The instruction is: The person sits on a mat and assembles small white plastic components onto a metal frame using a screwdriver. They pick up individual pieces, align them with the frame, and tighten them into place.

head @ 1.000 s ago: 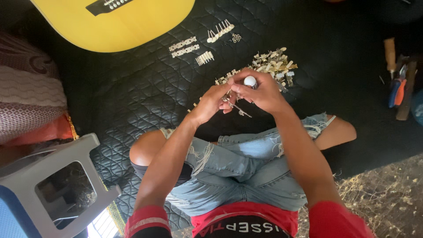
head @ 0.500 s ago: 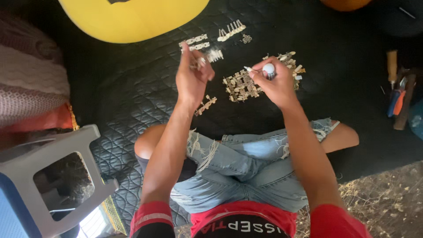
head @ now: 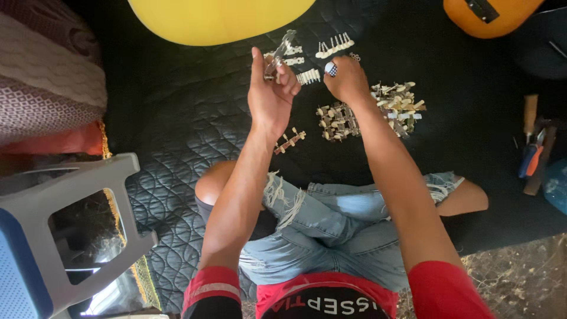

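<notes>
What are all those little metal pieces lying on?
The piles of small metal parts lie on a black quilted mat spread on the ground. The left hand holds one strip above it. What lies beneath the mat is hidden.

Both arms reach forward, left hand [head: 270, 94] raised with fingers pinched (thumb up), right hand [head: 347, 80] curled shut.

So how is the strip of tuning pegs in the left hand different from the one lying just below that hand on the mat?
The strip in the left hand is lifted off the black mat, pinched by the fingers; the loose strip lies flat, untouched. The held strip points steeply up toward the yellow guitar body; the loose one slants gently. Fingers partly hide the held one; the loose one shows whole. Both are narrow metal strips carrying pale knobs.
</notes>
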